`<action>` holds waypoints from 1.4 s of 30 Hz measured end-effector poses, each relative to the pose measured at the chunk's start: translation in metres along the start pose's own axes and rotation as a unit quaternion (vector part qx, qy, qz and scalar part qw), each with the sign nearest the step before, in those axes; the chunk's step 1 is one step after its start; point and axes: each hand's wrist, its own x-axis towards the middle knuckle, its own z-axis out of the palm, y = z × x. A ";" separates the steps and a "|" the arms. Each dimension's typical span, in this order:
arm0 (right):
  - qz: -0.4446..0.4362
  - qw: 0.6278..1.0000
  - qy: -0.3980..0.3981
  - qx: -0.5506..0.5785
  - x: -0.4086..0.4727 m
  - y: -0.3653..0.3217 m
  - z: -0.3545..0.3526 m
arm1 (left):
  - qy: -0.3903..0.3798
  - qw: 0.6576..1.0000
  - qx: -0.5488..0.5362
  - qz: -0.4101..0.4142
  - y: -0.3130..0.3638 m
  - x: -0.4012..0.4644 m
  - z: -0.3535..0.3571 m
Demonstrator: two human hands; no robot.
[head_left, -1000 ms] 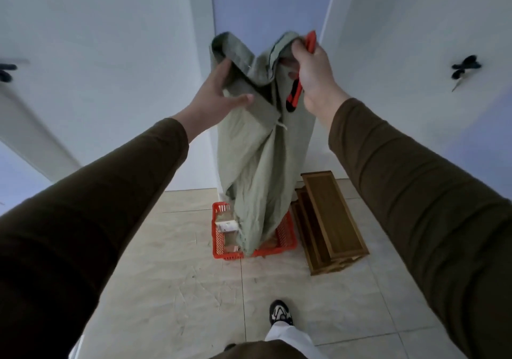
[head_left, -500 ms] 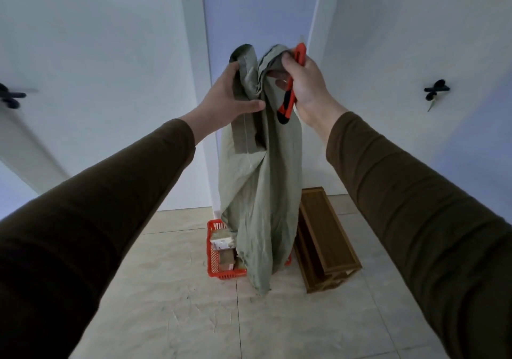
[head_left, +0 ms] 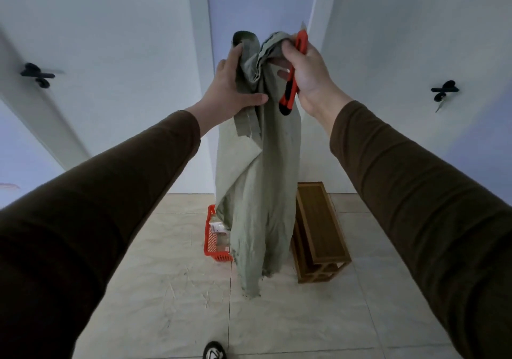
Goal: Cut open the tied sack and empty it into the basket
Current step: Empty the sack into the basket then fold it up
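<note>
Both your hands grip the limp sack point(head_left: 257, 181), right hand point(head_left: 307, 73) also clamping the utility knife point(head_left: 291, 92); its exposed blade at twelve o'clock could nick your left hand point(head_left: 230, 89).

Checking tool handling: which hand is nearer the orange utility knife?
Right. The right hand grips the orange utility knife together with a bunch of the green sack. The left hand clutches the sack's other side, apart from the knife.
</note>
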 end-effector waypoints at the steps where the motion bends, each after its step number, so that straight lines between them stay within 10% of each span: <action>1: 0.006 1.000 -0.008 0.004 -0.005 0.001 -0.002 | 0.007 1.000 0.008 -0.004 0.001 -0.006 0.003; 24: 0.046 0.983 -0.125 -0.128 -0.070 0.037 -0.011 | 0.008 0.988 -0.080 -0.133 -0.006 -0.055 0.010; 30: 0.025 0.963 0.022 -0.268 -0.089 0.071 -0.026 | -0.026 0.948 -0.239 -0.208 -0.022 -0.063 0.008; 42: 0.138 0.952 -0.142 -0.231 -0.109 0.127 0.002 | -0.061 0.879 -0.326 -0.341 -0.062 -0.072 0.004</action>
